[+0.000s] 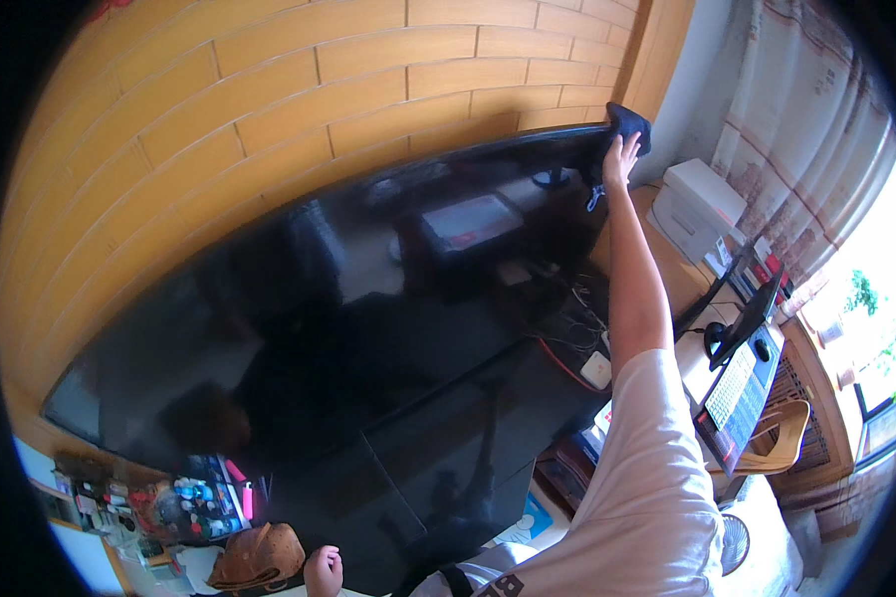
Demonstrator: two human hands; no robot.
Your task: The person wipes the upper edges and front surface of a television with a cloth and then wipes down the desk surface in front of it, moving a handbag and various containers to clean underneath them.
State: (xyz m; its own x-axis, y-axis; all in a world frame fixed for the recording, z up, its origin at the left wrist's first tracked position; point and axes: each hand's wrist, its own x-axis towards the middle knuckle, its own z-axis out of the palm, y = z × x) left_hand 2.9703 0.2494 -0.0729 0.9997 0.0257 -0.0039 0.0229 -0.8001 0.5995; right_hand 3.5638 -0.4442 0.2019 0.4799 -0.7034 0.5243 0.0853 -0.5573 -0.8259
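Observation:
At the upper right, my right hand (621, 160) is stretched out at the end of a raised arm, its fingers against a dark cloth (630, 123). The cloth lies over the top right corner of a large black television screen (194, 321). Reflections of the room show in the glossy screen. My left hand (323, 571) is low at the bottom edge, fingers curled, with no object visible in it. Just left of it is a brown leather-like bag (261, 554). Below the screen is a glossy black cabinet top (448, 433).
White cables (579, 328) and a white box-shaped device (596, 371) lie beside my right arm. Farther right stand a white storage box (698, 194), a monitor (750, 317), a keyboard (732, 386) and a wooden chair (784, 440). Bottles and small items (187, 504) crowd the lower left.

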